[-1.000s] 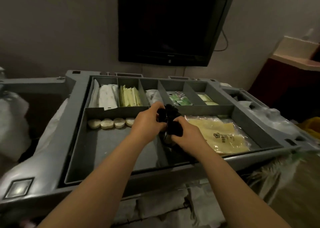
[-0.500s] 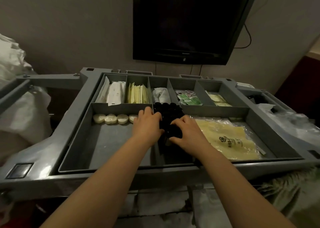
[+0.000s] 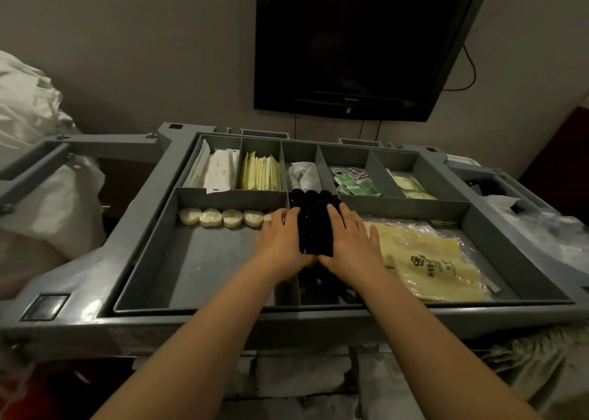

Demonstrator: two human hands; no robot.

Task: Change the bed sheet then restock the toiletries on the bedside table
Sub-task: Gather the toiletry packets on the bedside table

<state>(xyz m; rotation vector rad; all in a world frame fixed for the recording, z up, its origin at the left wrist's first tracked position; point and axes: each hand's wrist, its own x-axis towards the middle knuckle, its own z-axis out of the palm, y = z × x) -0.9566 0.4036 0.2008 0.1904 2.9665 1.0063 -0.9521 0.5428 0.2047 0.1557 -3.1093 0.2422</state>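
Note:
A grey housekeeping cart tray point(image 3: 149, 254) with several compartments stands in front of me. A cluster of small black bottles point(image 3: 314, 225) fills the narrow middle compartment. My left hand point(image 3: 280, 239) presses flat against the cluster's left side and my right hand point(image 3: 352, 241) against its right side, fingers extended, cupping the bottles between them. Round white soaps point(image 3: 220, 217) line the back of the left compartment. Yellow packets in clear plastic point(image 3: 427, 260) lie in the right compartment.
Back compartments hold white sachets point(image 3: 216, 172), yellow sachets point(image 3: 259, 172), a white wrapped item point(image 3: 304, 174), green packets point(image 3: 355, 182) and pale packets point(image 3: 411, 187). A black TV point(image 3: 360, 43) hangs on the wall. White linen point(image 3: 35, 152) is piled at the left.
The black bottles held up between both hands a second ago now sit lower in the middle compartment. Both hands have flattened against the cluster's sides. My view has shifted to the left.

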